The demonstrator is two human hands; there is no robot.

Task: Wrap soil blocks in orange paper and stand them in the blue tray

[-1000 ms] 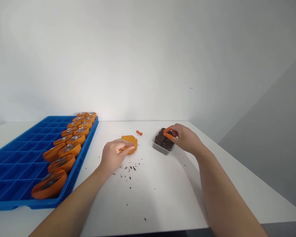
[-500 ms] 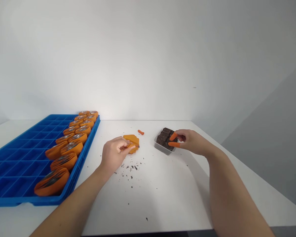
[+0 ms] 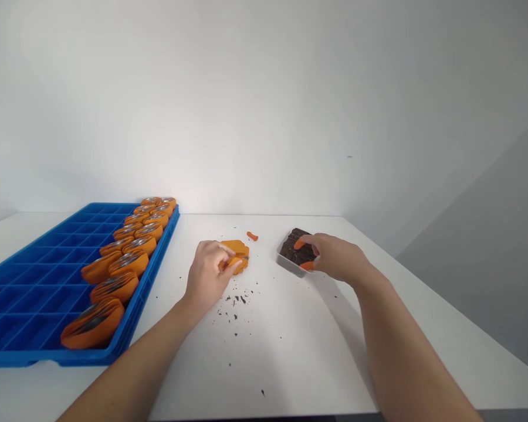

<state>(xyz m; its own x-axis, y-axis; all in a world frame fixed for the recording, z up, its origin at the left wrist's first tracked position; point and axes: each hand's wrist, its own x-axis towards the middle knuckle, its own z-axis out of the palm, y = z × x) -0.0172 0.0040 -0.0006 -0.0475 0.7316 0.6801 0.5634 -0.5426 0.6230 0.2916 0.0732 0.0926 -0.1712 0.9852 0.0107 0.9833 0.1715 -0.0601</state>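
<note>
My left hand [image 3: 210,271] pinches the near edge of a yellow-orange piece [image 3: 236,248] lying on the white table. Orange covers sit on two fingertips of my right hand [image 3: 337,256], which reaches over a clear plastic box [image 3: 291,266]. Dark brown ridged pieces [image 3: 291,237] fill that box. The thumb and forefinger of my right hand are apart at the box's right side, touching or just above the dark pieces, with nothing visible between them.
At the left a blue compartment tray [image 3: 39,258] holds several orange folded pouches [image 3: 114,287] along its right side. A small orange piece [image 3: 252,236] lies behind, between the yellow-orange piece and the box. Dark crumbs [image 3: 236,300] are scattered on the table [image 3: 299,351].
My right hand has moved left and further over the box, its fingertips lower among the dark pieces. My left hand has shifted slightly and still pinches the yellow-orange piece.
</note>
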